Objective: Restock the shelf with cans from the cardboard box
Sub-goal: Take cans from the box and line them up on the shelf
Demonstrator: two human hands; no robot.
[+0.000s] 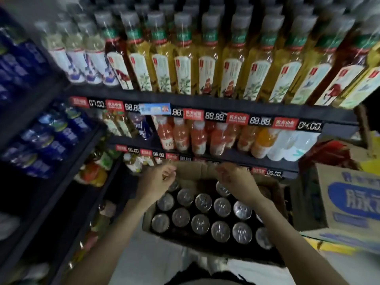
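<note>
An open cardboard box (273, 188) sits on the floor below me, packed with several silver-topped dark cans (200, 221) standing upright in rows. My left hand (158, 177) hovers over the box's far left corner, fingers loosely curled and apart, holding nothing. My right hand (236, 177) hovers over the far right of the box, fingers also spread and empty. Both hands are a little above the can tops. The dark shelf (205, 100) stands right behind the box, its tiers full of bottles.
Tea bottles (185, 64) fill the upper tier, orange juice bottles (185, 136) the tier below. A side rack at left holds blue cans (51, 138). A white and blue carton (349, 204) stands to the right of the box. Pale floor lies in front.
</note>
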